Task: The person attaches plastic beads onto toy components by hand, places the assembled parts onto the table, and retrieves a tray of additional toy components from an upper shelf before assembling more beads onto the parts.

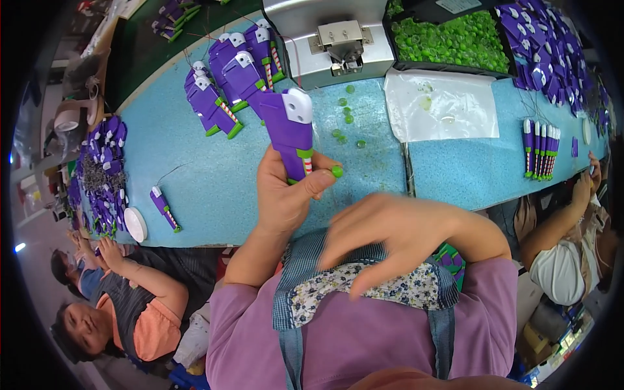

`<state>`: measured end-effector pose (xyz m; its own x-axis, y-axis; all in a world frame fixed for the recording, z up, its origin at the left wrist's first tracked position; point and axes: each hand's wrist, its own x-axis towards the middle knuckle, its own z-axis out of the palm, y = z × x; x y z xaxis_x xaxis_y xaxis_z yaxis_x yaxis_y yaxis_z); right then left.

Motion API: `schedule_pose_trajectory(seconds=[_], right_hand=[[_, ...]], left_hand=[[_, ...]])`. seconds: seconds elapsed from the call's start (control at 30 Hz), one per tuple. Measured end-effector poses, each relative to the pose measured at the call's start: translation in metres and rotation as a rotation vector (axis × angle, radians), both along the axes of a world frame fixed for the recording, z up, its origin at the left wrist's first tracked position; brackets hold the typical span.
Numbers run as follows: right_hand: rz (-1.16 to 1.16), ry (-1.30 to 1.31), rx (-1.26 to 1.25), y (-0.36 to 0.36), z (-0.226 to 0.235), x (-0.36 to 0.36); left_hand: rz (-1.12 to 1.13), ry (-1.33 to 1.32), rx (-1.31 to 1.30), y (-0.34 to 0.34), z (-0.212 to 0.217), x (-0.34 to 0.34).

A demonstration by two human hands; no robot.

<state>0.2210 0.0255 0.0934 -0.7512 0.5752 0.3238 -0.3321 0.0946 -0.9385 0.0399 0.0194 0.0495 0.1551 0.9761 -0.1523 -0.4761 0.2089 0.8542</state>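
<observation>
My left hand (283,195) is closed around a purple plastic toy part (289,130) with a white top, a green band and a red-and-white striped rod. It holds the part upright above the blue table. A small green cap (337,171) shows at the tip of the left thumb, by the lower end of the part. My right hand (396,231) is blurred by motion in front of my apron, apart from the part, its thumb and fingers spread with nothing visible in them. Several similar purple parts with green feet (227,71) lie to the left of the held one.
A metal fixture (344,49) stands at the back, beside a black bin of green caps (448,42). Loose green caps (349,119) and a clear plastic sheet (442,107) lie on the blue table (214,175). Purple parts (543,55) are heaped far right. Co-workers sit at both sides.
</observation>
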Motion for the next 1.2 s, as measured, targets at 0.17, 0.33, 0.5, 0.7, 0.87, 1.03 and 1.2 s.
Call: schedule_pose_trajectory(seconds=[0.17,0.33,0.5,0.7,0.87,1.03,1.2], right_hand=[[-0.621,-0.356,0.275,0.006,-0.007,0.037],[-0.726,-0.29,0.314,0.0,-0.023,0.031],[-0.739,-0.324,0.274,-0.001,-0.026,0.033],[-0.729,-0.339,0.362,0.003,-0.032,0.036],[-0.818,-0.388,0.382,0.003,-0.026,0.049],[-1.127,-0.938,0.597,0.016,-0.034,0.11],[-1.113,-1.127,0.705,0.021,-0.046,0.129]], left_hand=[[-0.079,-0.018,-0.152,-0.005,0.003,0.014],[-0.141,-0.095,-0.242,-0.006,0.005,0.022],[-0.172,-0.038,-0.284,-0.003,0.005,0.025],[-0.131,-0.068,-0.339,-0.004,0.002,0.031],[-0.206,-0.031,-0.224,-0.003,-0.003,0.036],[-0.212,-0.036,-0.074,-0.001,-0.007,0.03],[-0.237,-0.043,-0.135,-0.003,-0.005,0.033]])
